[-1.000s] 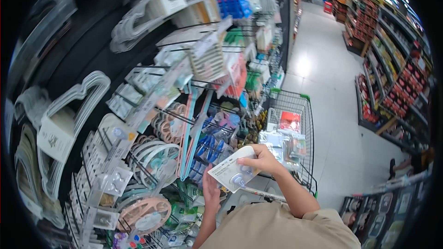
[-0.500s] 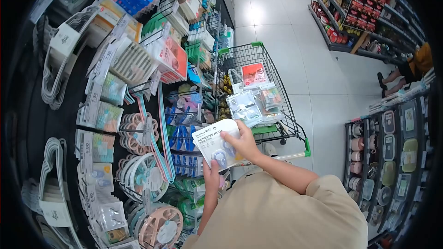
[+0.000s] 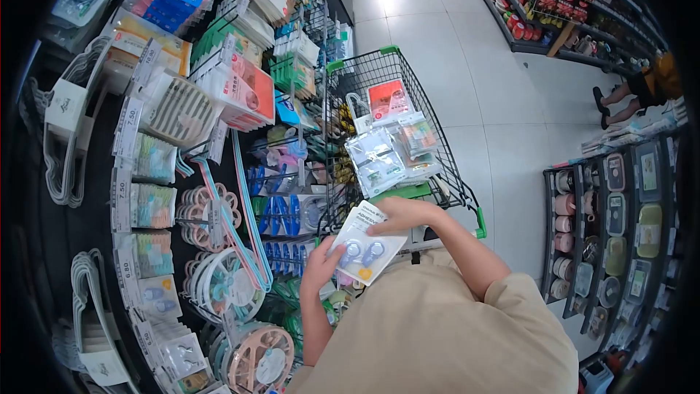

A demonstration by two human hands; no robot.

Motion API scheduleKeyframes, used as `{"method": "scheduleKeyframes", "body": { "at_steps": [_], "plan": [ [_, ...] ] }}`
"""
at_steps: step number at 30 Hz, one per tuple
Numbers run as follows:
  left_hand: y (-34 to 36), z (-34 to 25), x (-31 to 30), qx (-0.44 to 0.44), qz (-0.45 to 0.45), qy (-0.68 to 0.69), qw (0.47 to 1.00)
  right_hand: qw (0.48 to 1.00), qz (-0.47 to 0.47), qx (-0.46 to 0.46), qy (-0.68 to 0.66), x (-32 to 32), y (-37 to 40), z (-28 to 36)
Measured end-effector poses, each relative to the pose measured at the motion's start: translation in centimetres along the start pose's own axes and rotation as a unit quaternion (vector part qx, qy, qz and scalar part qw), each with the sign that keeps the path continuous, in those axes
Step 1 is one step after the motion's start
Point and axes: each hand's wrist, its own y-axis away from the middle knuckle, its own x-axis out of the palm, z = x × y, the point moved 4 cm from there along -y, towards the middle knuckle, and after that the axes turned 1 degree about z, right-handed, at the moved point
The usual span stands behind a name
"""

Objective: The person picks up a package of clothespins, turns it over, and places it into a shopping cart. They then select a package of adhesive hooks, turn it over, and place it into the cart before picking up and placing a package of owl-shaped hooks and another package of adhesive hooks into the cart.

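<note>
A white card pack of adhesive hooks (image 3: pixel 370 245) is held in front of my body, tilted, with two clear-and-blue hooks facing up. My left hand (image 3: pixel 319 266) grips its left edge, thumb on the front. My right hand (image 3: pixel 405 217) is closed over the top right part, covering some of the printing. Just beyond the hands stands a black wire shopping cart with green corners (image 3: pixel 390 50). Inside it lie a red packet (image 3: pixel 389 98), several clear plastic packs (image 3: pixel 375 159) and a white hanger-like item (image 3: pixel 357 111).
Shelving on the left carries hangers (image 3: pixel 69 128), striped packs (image 3: pixel 179 109), round drying racks (image 3: pixel 232 284) and blue clips (image 3: pixel 281 215). A tiled floor (image 3: pixel 452 66) runs ahead. On the right are food containers (image 3: pixel 649 230) and, farther off, a person's legs (image 3: pixel 616 98).
The hook pack has turned and tipped, so both hooks now show fully. My right hand has shifted across its top edge. The view has moved slightly to the right.
</note>
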Motion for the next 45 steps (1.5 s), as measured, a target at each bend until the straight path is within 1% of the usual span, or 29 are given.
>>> {"method": "scheduleKeyframes", "body": {
  "at_steps": [2,3,5,6,7,8,9,10,12,14,15,16,17,18,20,21,23,24,26,27,28,30,32,35,36,37,39,43,45],
  "plan": [
    [-0.9,0.0,0.2,-0.009,0.018,-0.021,1.000,0.998,0.033,0.041,-0.039,0.7,-0.7,-2.4],
    [-1.6,0.4,0.2,0.003,0.004,-0.014,1.000,0.998,0.033,0.042,-0.042,0.8,-0.8,-3.2],
    [-2.8,1.3,0.4,0.012,-0.009,-0.006,1.000,0.981,0.005,0.062,-0.183,0.7,-0.8,-4.6],
    [-3.5,1.2,0.2,0.023,-0.057,0.029,0.998,0.980,0.006,0.064,-0.186,0.6,-0.7,-5.2],
    [-4.0,1.2,0.0,0.034,-0.104,0.064,0.992,0.964,-0.052,0.093,-0.242,0.2,-0.5,-6.1],
    [-4.4,1.7,0.1,0.031,-0.104,0.064,0.992,0.941,-0.110,0.122,-0.296,-0.1,-0.2,-7.2],
    [-4.7,2.3,-0.2,0.031,-0.142,0.074,0.987,0.910,-0.154,0.113,-0.367,-0.2,-0.3,-9.0],
    [-4.9,2.7,-0.4,0.031,-0.180,0.083,0.980,0.878,-0.212,0.134,-0.408,-0.4,-0.2,-11.1],
    [-4.8,3.6,-0.1,0.011,-0.175,0.100,0.979,0.828,-0.293,0.170,-0.447,-1.0,0.0,-15.8],
    [-4.5,4.7,0.5,-0.013,-0.152,0.111,0.982,0.762,-0.402,0.198,-0.467,-2.2,1.1,-18.5],
    [-4.2,5.1,0.8,-0.036,-0.142,0.079,0.986,0.752,-0.430,0.215,-0.451,-2.5,1.2,-21.0],
    [-3.9,5.4,1.2,-0.040,-0.143,0.079,0.986,0.740,-0.458,0.232,-0.435,-2.8,1.2,-24.0],
    [-3.7,5.7,1.6,-0.030,-0.134,0.071,0.988,0.731,-0.482,0.233,-0.424,-3.1,1.1,-26.5],
    [-3.4,6.0,2.0,-0.019,-0.125,0.063,0.990,0.734,-0.491,0.255,-0.394,-3.6,1.2,-28.3],
    [-2.9,6.6,2.7,-0.026,-0.123,0.061,0.990,0.729,-0.472,0.310,-0.387,-3.9,0.9,-32.6],
    [-2.7,6.8,3.0,-0.032,-0.121,0.069,0.990,0.731,-0.468,0.311,-0.387,-4.2,0.9,-33.3],
    [-2.3,7.3,3.8,-0.050,-0.113,0.107,0.986,0.687,-0.449,0.311,-0.480,-4.1,0.5,-34.7],
    [-2.1,7.0,4.0,-0.053,-0.116,0.107,0.986,0.688,-0.445,0.312,-0.481,-4.3,0.3,-35.1],
    [-1.4,6.6,4.5,-0.091,-0.105,0.133,0.981,0.671,-0.427,0.316,-0.518,-4.2,-0.3,-36.0],
    [-1.2,7.1,4.5,-0.100,-0.111,0.125,0.981,0.658,-0.431,0.303,-0.538,-4.0,-0.5,-35.5],
    [-1.0,7.7,4.7,-0.103,-0.113,0.125,0.980,0.659,-0.427,0.306,-0.538,-3.8,-0.8,-36.2],
    [-0.8,7.9,4.8,-0.076,-0.114,0.112,0.984,0.639,-0.394,0.285,-0.595,-3.4,-1.6,-36.4],
    [-0.4,7.9,5.1,-0.095,-0.119,0.129,0.980,0.637,-0.393,0.289,-0.597,-3.0,-1.9,-36.5],
    [0.0,7.3,5.4,-0.118,-0.126,0.143,0.974,0.622,-0.363,0.329,-0.611,-2.0,-2.4,-38.3],
    [0.1,7.2,5.5,-0.123,-0.127,0.140,0.974,0.623,-0.360,0.330,-0.611,-1.9,-2.4,-38.3],
    [0.3,7.7,5.6,-0.126,-0.129,0.140,0.974,0.611,-0.362,0.327,-0.623,-1.7,-2.4,-38.4],
    [0.3,8.3,5.8,-0.100,-0.123,0.093,0.983,0.592,-0.368,0.328,-0.638,-1.4,-2.5,-38.8],
    [0.3,8.5,6.2,-0.112,-0.124,0.113,0.979,0.603,-0.371,0.346,-0.616,-0.6,-3.1,-40.9],
    [0.2,8.6,6.4,-0.115,-0.117,0.126,0.978,0.571,-0.389,0.314,-0.651,-0.1,-3.3,-41.9]
  ]
}}
